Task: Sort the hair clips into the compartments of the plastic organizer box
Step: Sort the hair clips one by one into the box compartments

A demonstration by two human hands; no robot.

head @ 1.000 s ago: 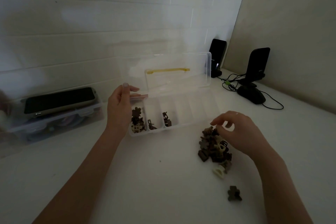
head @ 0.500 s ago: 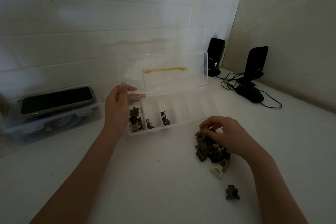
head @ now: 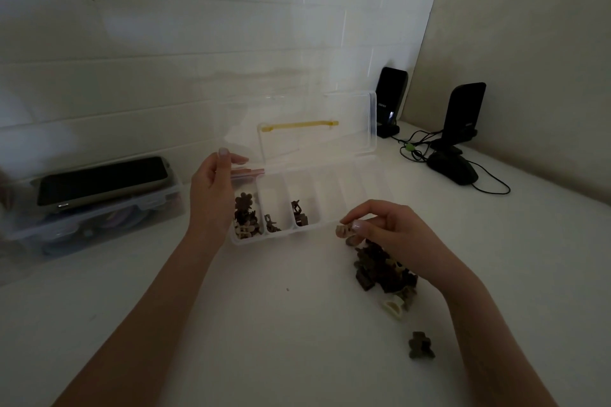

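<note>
I've got the R hand (head: 386,230) pinching a pale clip (head: 342,230) at the box (head: 317,225) front rim, above the pile (head: 385,271) on the table (head: 264,324), L hand (head: 211,195) gripping the box's left end by the lid, so next, I reckon, carry it over a compartment w/ matching clips and drop.

The clear organizer box (head: 344,195) stood open; dark hair clips (head: 383,269) were piled beside it, some in three left compartments

Bare table (head: 264,324) lies open before the organizer box (head: 330,225); the clip pile (head: 383,269) crowds its right
</note>
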